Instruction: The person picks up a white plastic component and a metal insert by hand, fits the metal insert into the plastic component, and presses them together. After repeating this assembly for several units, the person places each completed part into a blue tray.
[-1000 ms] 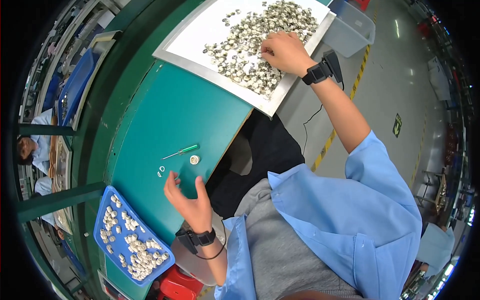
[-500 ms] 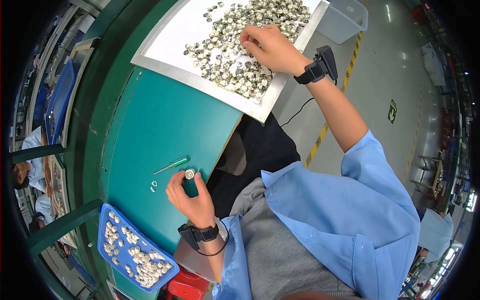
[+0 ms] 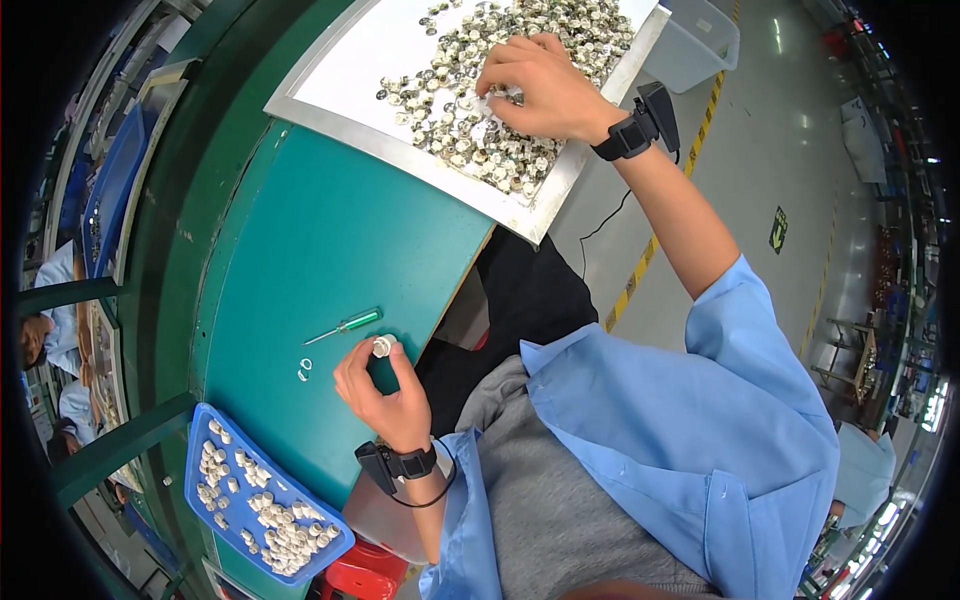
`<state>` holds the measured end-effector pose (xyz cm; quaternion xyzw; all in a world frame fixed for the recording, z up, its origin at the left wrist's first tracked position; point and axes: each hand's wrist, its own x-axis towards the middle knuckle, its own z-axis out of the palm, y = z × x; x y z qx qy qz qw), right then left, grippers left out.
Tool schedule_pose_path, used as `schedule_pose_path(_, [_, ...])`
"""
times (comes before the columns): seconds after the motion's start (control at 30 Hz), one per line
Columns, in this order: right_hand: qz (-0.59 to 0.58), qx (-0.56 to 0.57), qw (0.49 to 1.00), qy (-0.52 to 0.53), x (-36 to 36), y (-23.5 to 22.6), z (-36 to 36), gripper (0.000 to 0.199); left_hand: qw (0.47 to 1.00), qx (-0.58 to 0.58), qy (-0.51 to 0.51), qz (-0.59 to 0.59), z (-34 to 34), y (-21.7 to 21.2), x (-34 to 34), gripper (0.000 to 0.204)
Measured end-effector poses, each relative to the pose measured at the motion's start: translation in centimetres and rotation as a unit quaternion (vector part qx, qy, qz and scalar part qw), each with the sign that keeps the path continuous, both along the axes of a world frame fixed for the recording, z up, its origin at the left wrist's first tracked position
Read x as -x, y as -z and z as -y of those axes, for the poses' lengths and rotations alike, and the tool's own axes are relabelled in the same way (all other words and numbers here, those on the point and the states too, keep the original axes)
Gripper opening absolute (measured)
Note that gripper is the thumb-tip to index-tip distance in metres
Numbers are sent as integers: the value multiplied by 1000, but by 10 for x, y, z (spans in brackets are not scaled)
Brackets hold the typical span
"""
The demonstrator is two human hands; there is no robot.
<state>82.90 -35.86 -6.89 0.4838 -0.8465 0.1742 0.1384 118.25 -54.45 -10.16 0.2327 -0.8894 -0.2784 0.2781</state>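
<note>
At the green table (image 3: 300,220), the left hand (image 3: 388,395) is pinching a white cap (image 3: 383,346) between thumb and fingertips near a screwdriver (image 3: 356,321), while the right hand (image 3: 550,95) is holding curled fingers over parts (image 3: 505,165) in a tray (image 3: 345,127), though whether they are pinching one I cannot tell.

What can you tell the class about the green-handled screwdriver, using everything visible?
The screwdriver lies on the green tabletop, just beyond the left hand; neither hand holds it. Its handle looks like glossy green plastic. The thin, straight, metal-looking shaft points to the picture's lower left, toward small whitish ring-like pieces lying near its tip. The tip's shape is too small to tell.
</note>
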Motion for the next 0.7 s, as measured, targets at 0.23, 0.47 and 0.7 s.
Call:
schedule_pose_path(0.23, [30,-92,995,-36,2,-1,5,12,1000,14,11,-5,1,3,0,23])
schedule_pose_path(0.47, [26,-52,997,-55,3,-19,-1,15,1000,13,15,0,1,-1,-2,22])
schedule_pose_path(0.7, [383,233,878,-171,-62,-58,12,17,977,-171,20,-123,-2,-26,-8,26])
